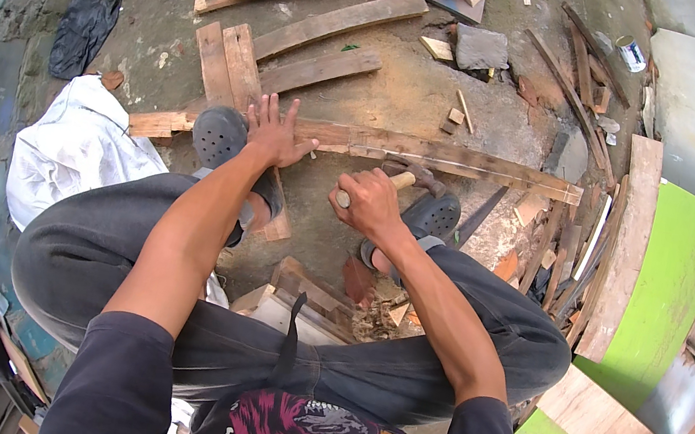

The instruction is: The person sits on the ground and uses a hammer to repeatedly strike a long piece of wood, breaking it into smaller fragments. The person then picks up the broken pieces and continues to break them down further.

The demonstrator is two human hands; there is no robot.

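A long wooden plank (505, 169) lies crosswise on the ground in front of me. My left hand (276, 135) presses flat on it, fingers spread, near where two short boards (230, 66) meet it. Closed round the wooden handle of a claw hammer (405, 181) is my right hand (369, 202). The hammer's dark metal head is just at the plank's near edge; whether it touches the wood I cannot tell. My left clog (218, 138) rests against the plank, and my right clog (434, 214) is close to the hammer head.
Several loose planks (335, 24) lie beyond. A grey stone block (481, 49) and a small wood block (453, 119) sit past the plank. On the left is a white sack (81, 147); on the right, a green panel (666, 282) and scrap wood. Wood offcuts (311, 294) lie between my legs.
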